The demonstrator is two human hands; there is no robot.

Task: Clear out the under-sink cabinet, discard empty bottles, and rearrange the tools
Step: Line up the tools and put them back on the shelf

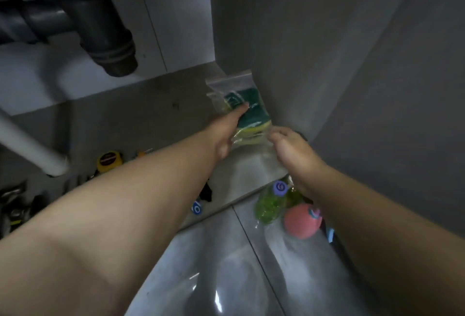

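Note:
A clear zip bag of green-and-yellow sponges [247, 109] stands against the grey cabinet side wall, at the right of the cabinet floor. My left hand [227, 130] grips the bag's left side, fingers lying over the green sponge. My right hand [289, 148] pinches the bag's lower right corner. A yellow tape measure [109, 161] and several dark tools [17, 202] lie on the cabinet floor at the left, partly hidden by my left forearm.
A dark drain pipe [105, 31] hangs down at the upper left, and a white pipe [32, 149] slants in from the left. Green bottles with purple caps [270, 205] and a pink round container [302, 221] lie on the glossy tile floor under my right wrist.

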